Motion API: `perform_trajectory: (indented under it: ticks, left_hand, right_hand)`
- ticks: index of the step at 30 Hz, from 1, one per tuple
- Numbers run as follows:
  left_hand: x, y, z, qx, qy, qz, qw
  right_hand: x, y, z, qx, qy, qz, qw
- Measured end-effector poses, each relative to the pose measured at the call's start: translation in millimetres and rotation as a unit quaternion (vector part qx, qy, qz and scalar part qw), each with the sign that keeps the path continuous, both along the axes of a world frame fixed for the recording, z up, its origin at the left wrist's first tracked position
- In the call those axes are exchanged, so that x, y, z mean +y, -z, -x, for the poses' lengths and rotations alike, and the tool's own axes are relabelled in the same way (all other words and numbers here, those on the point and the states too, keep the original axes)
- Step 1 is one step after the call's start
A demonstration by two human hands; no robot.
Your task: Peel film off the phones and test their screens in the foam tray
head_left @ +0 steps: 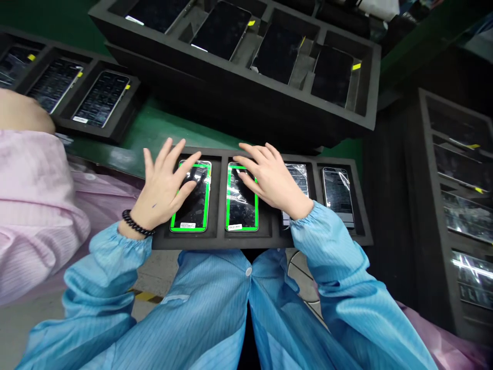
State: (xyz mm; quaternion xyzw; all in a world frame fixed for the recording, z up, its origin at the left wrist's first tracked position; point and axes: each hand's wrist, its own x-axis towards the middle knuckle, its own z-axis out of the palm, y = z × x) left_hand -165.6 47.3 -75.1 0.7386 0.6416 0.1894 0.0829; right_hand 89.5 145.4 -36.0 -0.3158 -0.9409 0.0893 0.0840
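Note:
A black foam tray [262,243] lies before me with phones in its compartments. My left hand [164,187] is spread at the leftmost phone [192,205], whose screen has a green border. My right hand [271,177] reaches over the second phone [242,210], also green-bordered, its fingers apart and holding nothing. Beneath my right wrist, a third phone [298,177] is partly hidden. The fourth phone [338,195] shows lines of small text on a dark screen. Whether my fingertips touch the glass is hard to tell.
A stack of black foam trays [231,85] with phones stands beyond, another tray [111,131] at the back left, and more trays [435,205] at the right. A person's pink sleeve [34,200] is close on the left. The table [154,123] is green.

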Motion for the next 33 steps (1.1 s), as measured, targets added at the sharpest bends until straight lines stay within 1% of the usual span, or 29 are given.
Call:
perform_trajectory:
  ticks: [3,5,7,11,14,18,22,25,28,33]
  left_hand:
    - [-20.3,-6.4,1.3,-0.032,-0.022,-0.03,0.999]
    - [-32.9,-6.6,1.0,-0.044,-0.029,-0.032,0.998]
    - [-42.7,-3.1,-0.3,-0.052,-0.037,-0.028,0.998]
    - [-54.0,8.1,-4.2,-0.059,-0.061,-0.005,0.996]
    - [-57.4,14.2,-6.6,-0.073,-0.075,0.013,0.994]
    - [-58.6,16.5,-7.4,-0.097,-0.093,-0.006,0.991]
    - [-59.1,16.2,-7.1,-0.107,-0.102,-0.013,0.989]
    - [-59.2,15.9,-7.8,-0.115,-0.109,-0.016,0.987]
    - [-58.5,15.4,-8.5,-0.124,-0.111,-0.019,0.986]
    - [-58.0,15.1,-7.9,-0.135,-0.114,-0.017,0.984]
  right_hand:
    - [-8.7,-9.2,-20.9,0.052,0.028,0.022,0.998]
    - [-16.7,-7.8,-33.7,0.076,0.041,0.034,0.996]
    - [-25.3,0.1,-43.3,0.09,0.05,0.032,0.994]
    - [-38.5,22.8,-52.6,0.111,0.083,-0.015,0.99]
    - [-41.2,30.7,-52.6,0.089,0.114,-0.029,0.989]
    - [-33.5,26.6,-44.3,0.022,0.135,-0.028,0.99]
    - [-22.4,22.6,-32.9,-0.025,0.131,-0.021,0.991]
    - [-20.4,22.0,-28.4,-0.039,0.127,-0.015,0.991]
    - [-25.4,20.7,-28.2,-0.042,0.109,-0.014,0.993]
    - [-41.6,18.0,-29.7,-0.04,0.082,-0.013,0.996]
